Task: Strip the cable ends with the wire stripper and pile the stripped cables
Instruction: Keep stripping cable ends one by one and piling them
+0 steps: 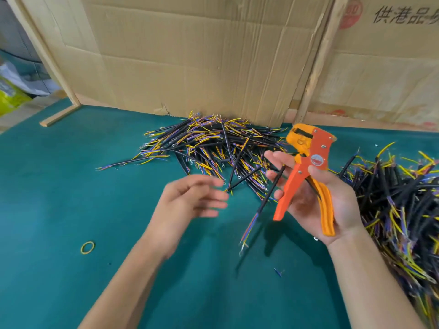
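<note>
Just left of the right hand gripping the wire stripper and a cable, the empty, open left hand should take that cable firmly for piling.

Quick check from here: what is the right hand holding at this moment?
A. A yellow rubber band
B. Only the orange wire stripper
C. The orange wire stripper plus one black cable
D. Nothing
C: the right hand holds the wire stripper in its palm, while its fingertips pinch a black cable whose coloured wires hang down toward the green table.
</note>
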A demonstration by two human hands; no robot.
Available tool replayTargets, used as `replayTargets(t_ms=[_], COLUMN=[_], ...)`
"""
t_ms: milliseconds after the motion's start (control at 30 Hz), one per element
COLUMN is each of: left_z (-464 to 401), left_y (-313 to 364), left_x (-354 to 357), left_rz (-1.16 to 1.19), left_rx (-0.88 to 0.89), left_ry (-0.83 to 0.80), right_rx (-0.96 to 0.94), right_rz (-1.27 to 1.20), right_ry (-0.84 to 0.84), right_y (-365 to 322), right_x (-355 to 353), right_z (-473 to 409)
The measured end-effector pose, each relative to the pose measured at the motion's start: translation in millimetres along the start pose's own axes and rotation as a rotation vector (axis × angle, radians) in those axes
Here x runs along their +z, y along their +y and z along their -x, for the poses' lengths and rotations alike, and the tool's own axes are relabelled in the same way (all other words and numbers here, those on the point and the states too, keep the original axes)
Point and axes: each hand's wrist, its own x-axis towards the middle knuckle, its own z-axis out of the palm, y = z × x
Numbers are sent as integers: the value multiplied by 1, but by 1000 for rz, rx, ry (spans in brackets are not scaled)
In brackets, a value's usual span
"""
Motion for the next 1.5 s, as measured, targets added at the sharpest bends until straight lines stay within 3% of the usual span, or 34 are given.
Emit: replayTargets(t_ms=[167,500,900,1200,1500], left_z=[-19,-26,-29,-41,-51], left_y=[2,-18,-23,-25,-13], left_x=[42,53,52,58,44], left_rz=[-134,-58,-27,-160,131], left_rx=[9,80,57,205,7], left_ry=[-170,87,28,212,138], right_rx=[125,136,116,164,187], right_rz=[80,166,155,162,152], right_ry=[-100,-8,52,70,72], right_y=[17,7,14,20,29], right_x=[16,0,2,13,23], right_z=[-7,-4,-6,-8,-13])
